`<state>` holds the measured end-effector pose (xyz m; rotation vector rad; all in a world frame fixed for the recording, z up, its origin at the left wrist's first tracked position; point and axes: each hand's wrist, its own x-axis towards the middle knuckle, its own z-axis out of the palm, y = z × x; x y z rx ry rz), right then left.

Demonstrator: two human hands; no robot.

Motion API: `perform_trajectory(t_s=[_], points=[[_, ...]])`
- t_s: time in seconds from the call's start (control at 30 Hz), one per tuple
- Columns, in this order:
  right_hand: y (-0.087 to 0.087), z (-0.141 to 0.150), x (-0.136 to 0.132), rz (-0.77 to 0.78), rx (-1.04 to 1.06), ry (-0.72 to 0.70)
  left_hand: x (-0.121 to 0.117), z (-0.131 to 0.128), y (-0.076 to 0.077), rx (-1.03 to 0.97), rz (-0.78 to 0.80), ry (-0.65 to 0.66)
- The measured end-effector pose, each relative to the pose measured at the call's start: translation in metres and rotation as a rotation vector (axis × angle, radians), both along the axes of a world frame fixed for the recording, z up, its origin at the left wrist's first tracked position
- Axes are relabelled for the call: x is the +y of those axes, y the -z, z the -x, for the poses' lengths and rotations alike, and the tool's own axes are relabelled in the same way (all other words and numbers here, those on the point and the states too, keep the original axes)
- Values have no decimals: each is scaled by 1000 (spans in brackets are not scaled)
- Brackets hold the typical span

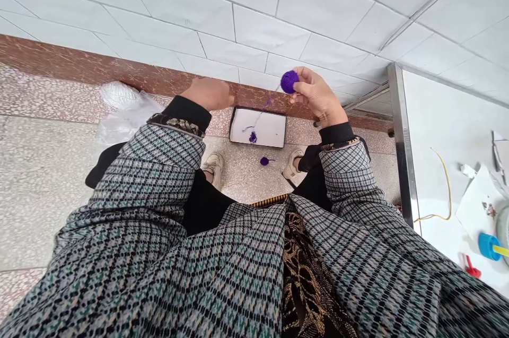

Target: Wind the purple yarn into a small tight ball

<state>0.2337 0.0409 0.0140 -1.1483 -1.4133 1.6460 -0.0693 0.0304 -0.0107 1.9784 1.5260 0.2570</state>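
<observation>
Well, yarn ball [289, 82] pinched in right grip [316, 95], strand [268, 102] down-left; left grip [208, 93] unclear

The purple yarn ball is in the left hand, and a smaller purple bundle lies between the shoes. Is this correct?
Not quite: the head view shows the purple yarn ball in the right hand; a smaller purple bundle does lie between the shoes.
</observation>
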Motion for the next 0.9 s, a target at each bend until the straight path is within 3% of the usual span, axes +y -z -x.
perform_trajectory(t_s=[0.07,0.2,0.27,0.37,0.43,0.53,0.6,0.7,0.8,0.9], points=[[-1,7,-5,-10,19,-51,-4,-20,2,-127,1,-77],[0,19,-12,5,67,-92,-23,-68,-4,-815,56,-5],[1,21,-12,44,91,-47,-29,-83,-3,-961,106,-53],[4,20,-8,73,158,69,-32,-88,2,-924,84,-180],[5,19,-5,65,212,154,-32,-86,3,-809,5,-182],[9,19,-1,38,192,221,-33,-83,-2,-638,-80,-38],[12,20,0,-7,54,223,-33,-82,-6,-549,-95,71],[18,20,0,-148,-255,185,-32,-79,-9,-439,-157,175],[21,22,-4,-259,-456,39,-27,-74,-7,-399,-248,166],[21,27,-10,-161,-451,-121,-22,-71,-3,-406,-277,110]])
